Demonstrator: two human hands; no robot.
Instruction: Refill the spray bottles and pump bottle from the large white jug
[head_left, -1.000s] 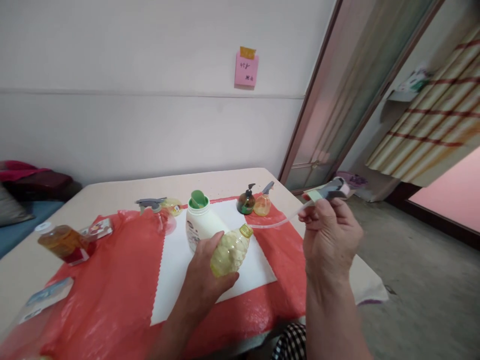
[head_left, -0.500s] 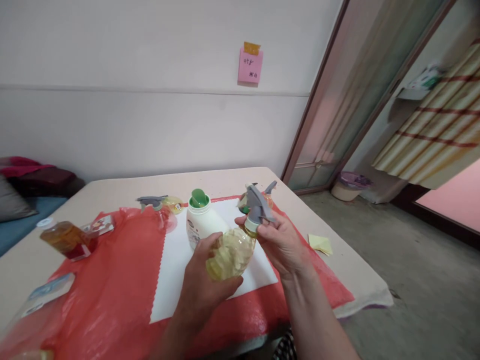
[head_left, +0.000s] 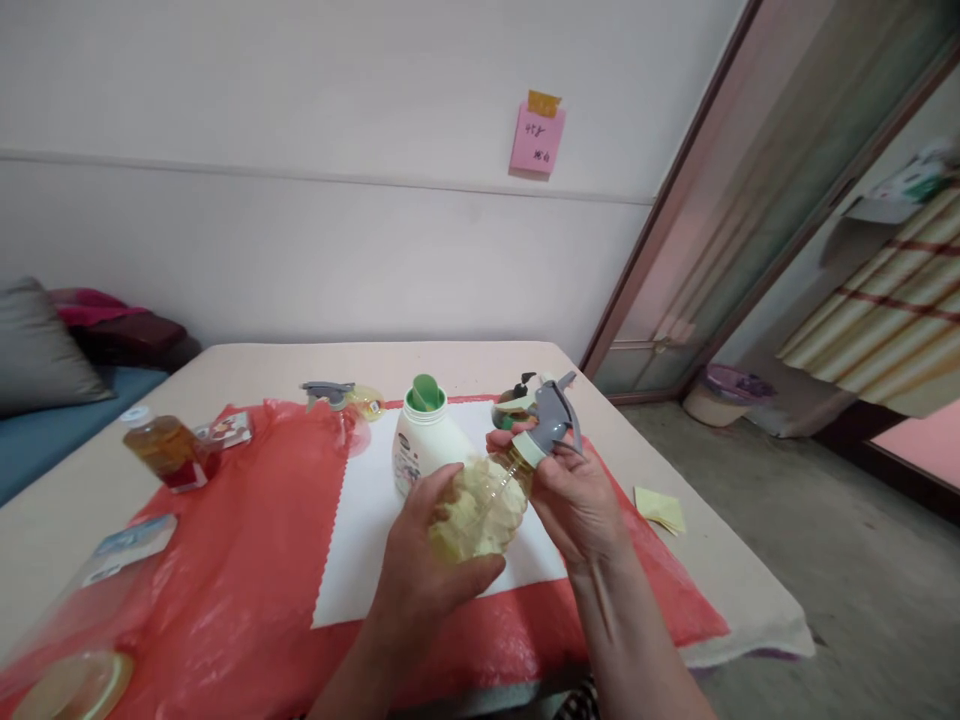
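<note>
My left hand (head_left: 420, 565) is wrapped round the clear yellowish, ridged body of a spray bottle (head_left: 480, 508), tilted above the white sheet (head_left: 360, 560). The fingers of my right hand (head_left: 581, 500) grip its grey trigger head (head_left: 553, 418) at the pale collar. A thin tube shows near the collar; whether the collar still sits on the neck, I cannot tell. Just behind stands a white jug (head_left: 431, 445) with a green scoop (head_left: 426, 392) in its mouth. Beyond my right hand, a dark-topped bottle (head_left: 510, 408) is partly hidden.
Red plastic sheeting (head_left: 255, 540) covers much of the table. At left are a bottle of amber liquid (head_left: 166, 450), a small packet (head_left: 229, 430) and a clear lidded container (head_left: 82, 685). Another spray bottle (head_left: 364, 402) lies at the back. Yellow notes (head_left: 660, 510) lie at right.
The camera view has shifted, so the scene sits further right. The trigger head tips further right, and the tube has become visible beside the collar. Both hands keep their hold.
</note>
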